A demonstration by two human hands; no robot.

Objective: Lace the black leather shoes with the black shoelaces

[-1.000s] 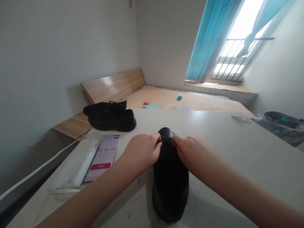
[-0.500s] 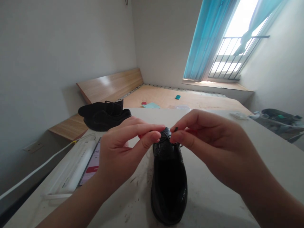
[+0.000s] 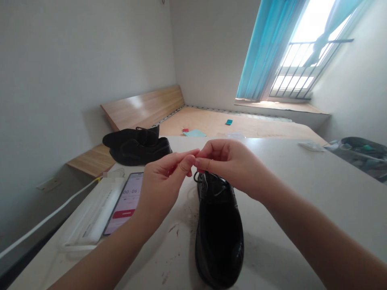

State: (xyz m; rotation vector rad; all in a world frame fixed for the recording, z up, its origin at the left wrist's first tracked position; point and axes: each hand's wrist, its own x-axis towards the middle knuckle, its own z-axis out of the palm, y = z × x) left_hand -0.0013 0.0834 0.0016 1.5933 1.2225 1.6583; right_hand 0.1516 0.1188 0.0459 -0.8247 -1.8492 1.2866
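A black leather lace-up shoe [image 3: 220,241] stands on the white table with its heel toward me. Over its front part, my left hand [image 3: 169,175] and my right hand [image 3: 231,165] meet, thumbs and forefingers pinched together at the tips. A black shoelace [image 3: 196,177] loops out from the shoe's left side and runs up under the fingers. Both pinches close on the lace, though its ends are hidden between the fingertips. My right hand covers the toe of the shoe.
More black shoes [image 3: 137,147] lie at the table's far left. A phone [image 3: 125,203] showing a timer rests beside a white power strip [image 3: 101,213] with a cable. Beyond the table [image 3: 272,225] is a bed base [image 3: 208,117]; a bin bag [image 3: 363,155] stands right.
My hands have come together; the gap between their fingertips has closed. My right hand has moved left, and a lace loop now shows at the shoe's left. The view has shifted slightly.
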